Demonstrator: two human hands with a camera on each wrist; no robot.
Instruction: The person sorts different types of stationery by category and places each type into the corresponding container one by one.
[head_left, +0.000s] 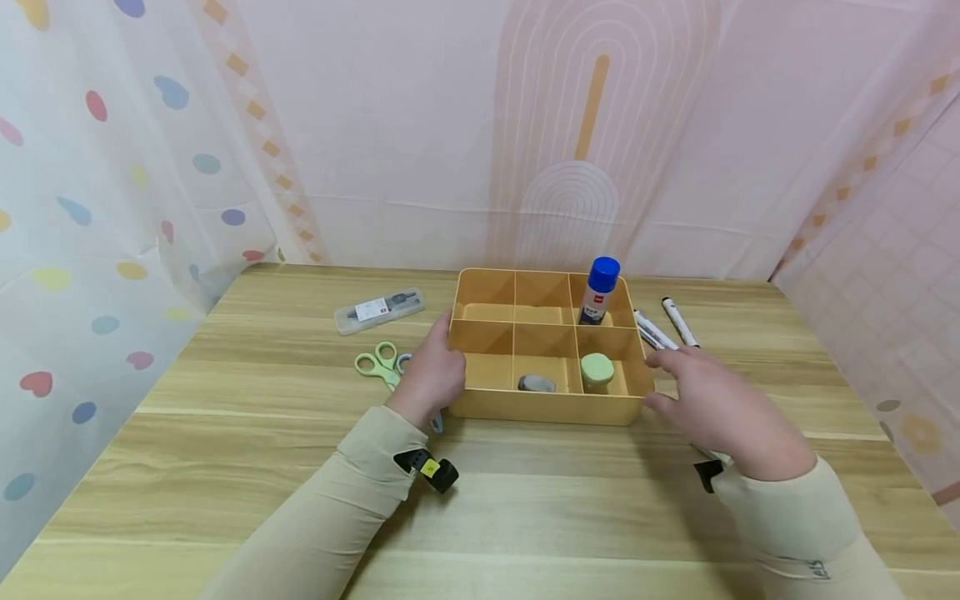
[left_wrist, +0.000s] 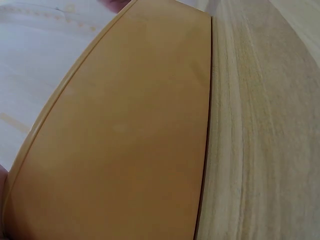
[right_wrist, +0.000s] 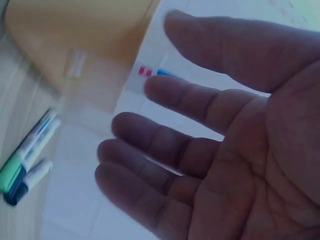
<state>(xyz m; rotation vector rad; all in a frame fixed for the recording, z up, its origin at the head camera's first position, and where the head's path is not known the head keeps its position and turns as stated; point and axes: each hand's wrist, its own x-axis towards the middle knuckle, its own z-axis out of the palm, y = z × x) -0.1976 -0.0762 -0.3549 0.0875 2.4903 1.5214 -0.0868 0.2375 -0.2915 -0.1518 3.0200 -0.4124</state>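
I note: left hand (head_left: 431, 372) grips orange plastic six-compartment organizer (head_left: 543, 407) on pale wood-grain table (head_left: 525, 525); right hand (head_left: 723, 412), fingers loosely extended, beside it; pastel-patterned fabric curtain (head_left: 390, 125) behind.

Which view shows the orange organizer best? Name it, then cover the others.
The head view: all six compartments of the orange organizer show from above. The left wrist shows mainly one side close up; the right wrist, a blurred part.

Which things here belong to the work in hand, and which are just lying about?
Likely in the job:
orange divided tray, left hand at its left side, right hand near its right side
in it: blue-capped tube, pale green item, grey item

Apparently lying about, outside the tray:
clear case
green scissors
markers
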